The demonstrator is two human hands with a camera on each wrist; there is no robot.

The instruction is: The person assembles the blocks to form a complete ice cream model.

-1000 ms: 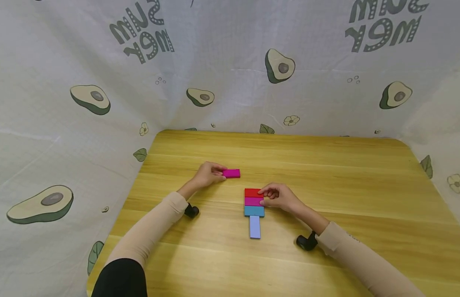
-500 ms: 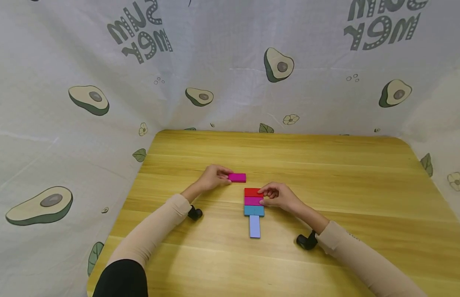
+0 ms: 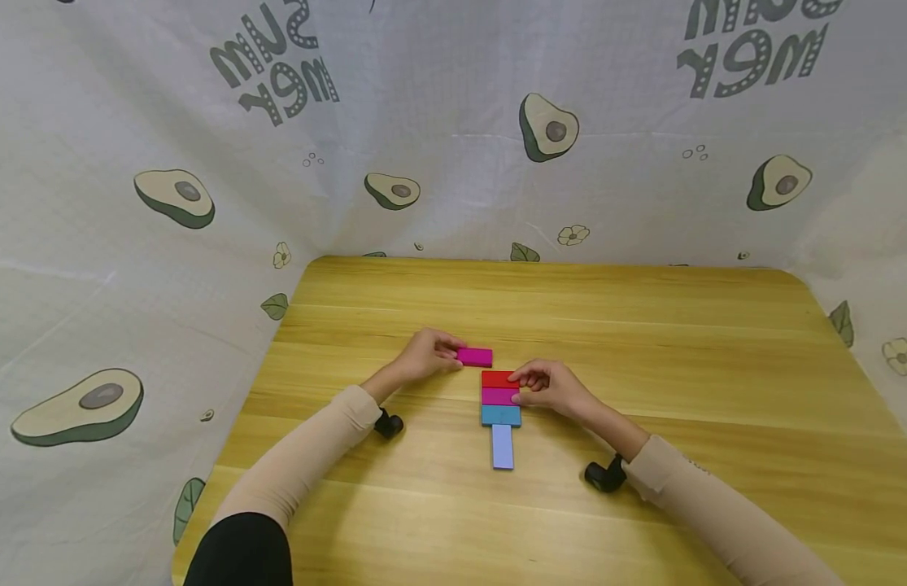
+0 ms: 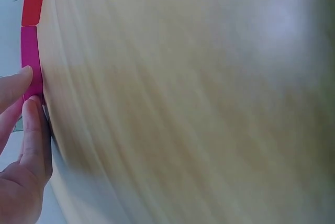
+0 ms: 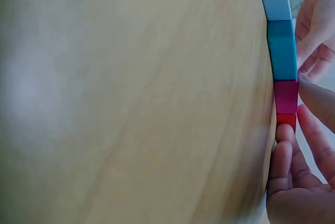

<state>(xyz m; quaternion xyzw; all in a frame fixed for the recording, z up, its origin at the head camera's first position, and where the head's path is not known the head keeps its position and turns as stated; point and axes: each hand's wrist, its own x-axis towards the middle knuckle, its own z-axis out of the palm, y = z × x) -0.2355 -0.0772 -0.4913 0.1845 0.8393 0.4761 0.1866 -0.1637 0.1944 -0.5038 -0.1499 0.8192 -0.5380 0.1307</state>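
My left hand (image 3: 426, 356) pinches the left end of a flat magenta block (image 3: 477, 357) between thumb and fingers. This block lies crosswise just beyond and slightly left of a row of blocks. In that row a red block (image 3: 495, 379) comes first, then a second magenta block (image 3: 499, 396) and a teal-blue block (image 3: 501, 416), set edge to edge. A pale lavender-blue block (image 3: 503, 448) points lengthwise toward me from the teal one. My right hand (image 3: 551, 387) grips the row's right ends, index finger at the red block and thumb at the second magenta block.
All blocks are on a wooden tabletop (image 3: 680, 350) with rounded far corners. A white cloth (image 3: 453, 138) printed with avocados hangs behind and to the sides. Black wrist cameras sit under both wrists, the right camera (image 3: 605, 475) close to the tabletop.
My left hand has moved right and toward me, bringing the pinched magenta block closer to the red one. The right hand and the row have stayed in place.
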